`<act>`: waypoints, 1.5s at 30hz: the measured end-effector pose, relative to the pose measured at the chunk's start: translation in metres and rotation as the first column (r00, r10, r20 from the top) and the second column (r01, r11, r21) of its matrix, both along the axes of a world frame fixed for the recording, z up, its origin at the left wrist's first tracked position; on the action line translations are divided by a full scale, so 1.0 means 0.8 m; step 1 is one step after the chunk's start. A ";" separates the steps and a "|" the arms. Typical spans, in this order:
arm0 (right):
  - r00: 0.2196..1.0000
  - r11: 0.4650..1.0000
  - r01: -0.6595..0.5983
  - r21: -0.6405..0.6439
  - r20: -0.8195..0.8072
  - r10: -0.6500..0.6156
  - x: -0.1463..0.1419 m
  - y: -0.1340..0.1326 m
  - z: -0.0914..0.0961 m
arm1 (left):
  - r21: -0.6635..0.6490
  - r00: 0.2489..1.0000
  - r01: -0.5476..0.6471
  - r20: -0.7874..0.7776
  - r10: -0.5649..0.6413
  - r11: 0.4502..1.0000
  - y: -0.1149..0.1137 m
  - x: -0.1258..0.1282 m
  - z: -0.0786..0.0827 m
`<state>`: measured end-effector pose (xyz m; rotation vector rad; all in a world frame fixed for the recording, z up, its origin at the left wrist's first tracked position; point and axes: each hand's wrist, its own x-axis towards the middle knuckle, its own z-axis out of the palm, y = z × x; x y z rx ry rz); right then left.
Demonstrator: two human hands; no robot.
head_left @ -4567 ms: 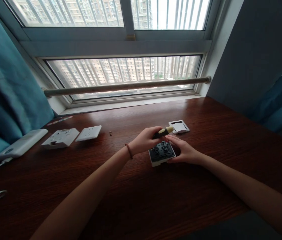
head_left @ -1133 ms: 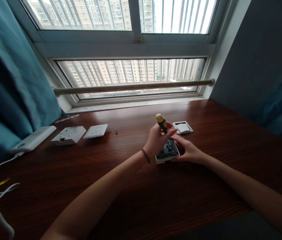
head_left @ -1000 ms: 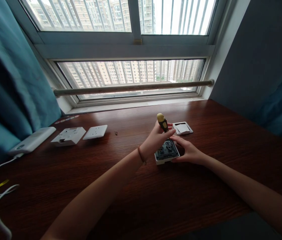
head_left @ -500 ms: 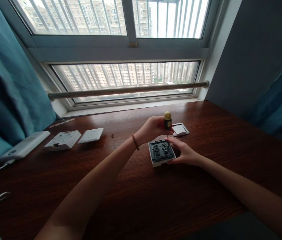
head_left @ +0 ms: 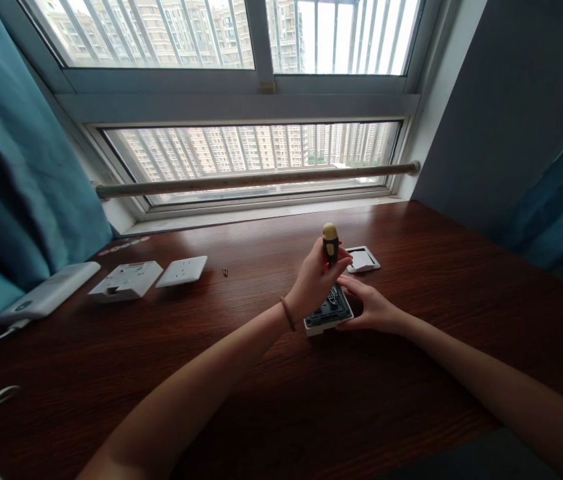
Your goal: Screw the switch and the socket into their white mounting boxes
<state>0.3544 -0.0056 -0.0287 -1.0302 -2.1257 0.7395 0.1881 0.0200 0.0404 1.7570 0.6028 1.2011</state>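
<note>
My left hand [head_left: 314,277] is closed around the handle of a screwdriver [head_left: 330,244], which has a yellow cap and dark grip and stands nearly upright. Its shaft and tip are hidden behind the fingers. Beneath it lies a wall switch [head_left: 331,315] with a dark open face, seated on a white box; my left hand covers much of it. My right hand [head_left: 374,310] grips the box's right side between thumb and fingers. A white switch cover [head_left: 362,260] lies on the table just beyond my hands.
To the left on the wooden table [head_left: 241,393] are two screws [head_left: 224,272], a white socket panel [head_left: 182,271], a white mounting box [head_left: 125,280] and a white power strip [head_left: 51,291] with a cable. A metal rail [head_left: 261,180] crosses the window behind.
My left hand has turned around the screwdriver and come lower and nearer, now covering more of the switch. The screwdriver handle has shifted slightly left; my right hand stays on the box.
</note>
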 end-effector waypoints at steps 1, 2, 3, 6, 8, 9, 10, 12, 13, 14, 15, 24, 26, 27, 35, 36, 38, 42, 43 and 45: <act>1.000 1.000 0.000 0.005 -0.001 0.000 0.000 0.000 0.000 | -0.049 0.999 0.048 0.012 -0.048 0.998 -0.001 -0.002 0.005; 1.000 1.000 0.000 0.009 -0.004 0.001 0.000 0.000 -0.001 | -0.095 0.995 0.097 0.020 -0.095 0.991 0.000 -0.005 0.011; 1.000 1.000 -0.003 0.011 -0.007 0.003 0.000 0.000 -0.002 | -0.139 0.990 0.143 0.030 -0.140 0.980 0.000 -0.009 0.016; 1.000 1.000 -0.001 0.010 -0.010 0.001 0.001 0.000 -0.004 | -0.221 0.968 0.249 0.078 -0.238 0.943 0.006 -0.025 0.031; 1.000 1.000 0.007 0.009 -0.005 -0.007 0.002 -0.001 -0.005 | -0.224 0.956 0.293 0.088 -0.280 0.930 0.011 -0.034 0.038; 1.000 1.000 0.010 0.009 -0.002 -0.010 0.002 -0.001 -0.005 | -0.214 0.952 0.306 0.075 -0.297 0.928 0.014 -0.037 0.040; 1.000 1.000 0.011 0.009 0.001 -0.011 0.002 -0.001 -0.005 | -0.198 0.950 0.311 0.051 -0.307 0.929 0.016 -0.039 0.041; 1.000 1.000 0.007 0.007 0.009 -0.007 0.002 -0.001 -0.004 | -0.160 0.953 0.298 0.000 -0.302 0.941 0.020 -0.039 0.039; 1.000 1.000 0.007 0.007 0.012 -0.007 0.001 -0.001 -0.004 | -0.140 0.960 0.276 -0.013 -0.281 0.951 0.021 -0.038 0.037; 1.000 1.000 0.007 0.008 0.014 -0.007 0.001 0.000 -0.004 | -0.121 0.969 0.244 -0.017 -0.247 0.962 0.022 -0.036 0.034; 1.000 1.000 0.008 0.008 0.014 -0.008 0.001 0.000 -0.004 | -0.102 0.979 0.199 -0.013 -0.201 0.975 0.023 -0.034 0.030; 1.000 1.000 0.006 -0.009 -0.024 -0.006 0.003 0.001 -0.012 | 0.030 0.994 -0.105 -0.026 0.106 0.994 0.019 -0.018 0.004; 1.000 1.000 0.003 0.000 -0.022 -0.003 0.003 0.001 -0.011 | -0.012 0.997 -0.067 -0.027 0.067 0.998 0.015 -0.017 0.009; 1.000 1.000 0.001 0.004 -0.020 -0.001 0.003 0.001 -0.010 | -0.042 0.999 -0.028 -0.027 0.026 0.999 0.013 -0.018 0.013; 1.000 1.000 0.000 -0.001 0.007 0.000 0.001 -0.001 -0.004 | -0.206 0.951 0.308 0.070 -0.300 0.929 0.008 -0.038 0.041; 1.000 1.000 0.003 0.001 0.012 -0.003 0.001 -0.001 -0.004 | -0.194 0.951 0.311 0.059 -0.305 0.931 0.008 -0.039 0.042; 1.000 1.000 0.005 0.002 0.012 -0.005 0.001 0.000 -0.005 | -0.148 0.957 0.288 0.015 -0.289 0.946 0.010 -0.039 0.041; 1.000 1.000 0.003 -0.007 -0.007 -0.003 0.002 0.001 -0.008 | -0.012 0.995 0.058 -0.085 -0.059 0.998 0.014 -0.031 0.027; 1.000 1.000 0.003 -0.010 -0.013 -0.003 0.003 0.002 -0.008 | 0.023 0.994 -0.020 -0.104 0.023 1.000 0.014 -0.028 0.022; 1.000 1.000 0.005 -0.015 -0.018 -0.005 0.002 0.001 -0.008 | 0.097 0.976 -0.164 -0.129 0.176 0.982 0.014 -0.025 0.014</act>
